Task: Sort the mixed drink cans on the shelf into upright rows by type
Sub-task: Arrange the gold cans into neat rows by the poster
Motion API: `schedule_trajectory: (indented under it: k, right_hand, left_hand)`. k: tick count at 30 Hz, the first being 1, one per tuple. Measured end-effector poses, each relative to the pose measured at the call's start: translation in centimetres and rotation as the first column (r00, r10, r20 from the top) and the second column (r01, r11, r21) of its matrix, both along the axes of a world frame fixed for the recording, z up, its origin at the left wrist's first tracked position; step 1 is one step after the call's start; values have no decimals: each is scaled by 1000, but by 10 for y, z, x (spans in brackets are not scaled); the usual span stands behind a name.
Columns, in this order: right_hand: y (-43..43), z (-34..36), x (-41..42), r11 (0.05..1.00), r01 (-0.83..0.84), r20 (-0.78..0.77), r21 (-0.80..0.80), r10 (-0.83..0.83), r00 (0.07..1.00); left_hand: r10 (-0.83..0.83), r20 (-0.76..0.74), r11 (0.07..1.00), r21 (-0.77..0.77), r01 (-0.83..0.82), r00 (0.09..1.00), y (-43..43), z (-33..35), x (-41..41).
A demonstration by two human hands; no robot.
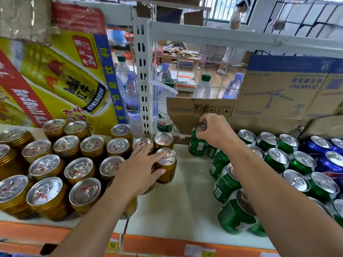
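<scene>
A green can (196, 145) is held at the back of the shelf (185, 191), at the head of the green group, its base on or just above the shelf surface; which cannot be told. It is clamped from above by the right grip (213, 132), the fingers curled round the rim, a hold judged to suit setting it upright in line. The thin painted metal is glossy and the silver lid carries a pull tab. A gold can (167, 167) at the edge of its block is touched by the left grip (141, 169), the fingers lying straight across the lid and the thumb against the side, probably to steady or nudge it into its row. The gold cans (46, 167) are ribbed, short and stood upright in close rows. To the right, green cans (276, 158) and blue cans (330, 160) are grouped by colour; the nearest green ones appear tilted. Behind are seen a creased cardboard box (282, 93) and clear plastic water bottles (202, 88).
</scene>
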State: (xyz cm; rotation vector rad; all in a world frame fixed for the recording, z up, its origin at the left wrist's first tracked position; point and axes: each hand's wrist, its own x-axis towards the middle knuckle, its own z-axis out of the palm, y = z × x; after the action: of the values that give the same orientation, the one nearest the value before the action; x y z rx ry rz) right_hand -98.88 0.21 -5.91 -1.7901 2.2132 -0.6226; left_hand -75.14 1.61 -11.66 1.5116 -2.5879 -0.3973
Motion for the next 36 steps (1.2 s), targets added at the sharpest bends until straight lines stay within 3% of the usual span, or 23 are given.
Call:
schedule_trajectory:
  k: [8, 17, 19, 22, 25, 30, 34, 36]
  right_hand:
    - [-5, -8, -5, 997, 7, -69, 73, -2, 998]
    - [-2, -7, 11, 999, 5, -269, 51, 9, 963]
    - [3, -2, 23, 998, -58, -210, 34, 63, 976]
    - [14, 6, 44, 958, -240, -18, 159, 245, 969]
    - [21, 0, 61, 866, -346, -43, 362, 386, 921]
    - [26, -15, 82, 872, -294, -68, 390, 346, 936]
    - [31, -25, 88, 918, -233, -128, 322, 286, 950]
    - [34, -29, 88, 931, -215, -79, 297, 248, 965]
  left_hand:
    - [-1, -7, 1000, -7, 0, 1000, 0, -1, 0]
    - [7, -47, 1000, -12, -8, 999, 2, 0, 0]
    - [5, -80, 1000, -11, -6, 997, 2, 1, 0]
    - [3, -126, 1000, -21, -5, 992, 2, 3, 2]
    - [66, -112, 996, -51, -72, 992, 4, 9, 11]
    - [148, 144, 986, -104, -133, 978, 10, 19, 27]
    - [161, 107, 986, -61, -155, 981, 8, 14, 29]
    - [170, 77, 985, -31, -168, 982, 9, 6, 30]
